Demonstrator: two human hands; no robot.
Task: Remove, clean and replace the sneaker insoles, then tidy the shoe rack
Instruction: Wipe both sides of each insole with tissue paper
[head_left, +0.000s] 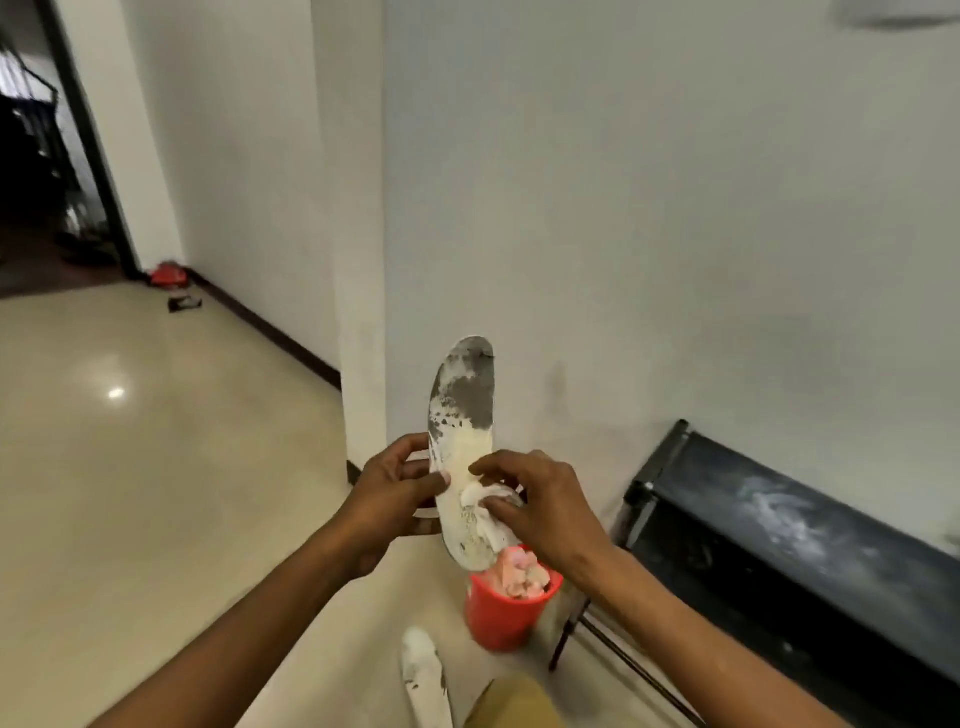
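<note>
White insole (464, 447) upright, left hand (395, 493) grip at mid-edge

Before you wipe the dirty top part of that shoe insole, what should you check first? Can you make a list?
1. Left hand grips the insole at its edge: ok.
2. Right hand presses a white wipe on the lower half: ok.
3. Lower half looks pale and clean: ok, though the picture is blurry.
4. Upper half, grey patches remain: not ok, needs wiping.
5. Red bucket sits just below the insole to catch drips: ok.
6. Wipe clean enough to go on: cannot tell.
</note>
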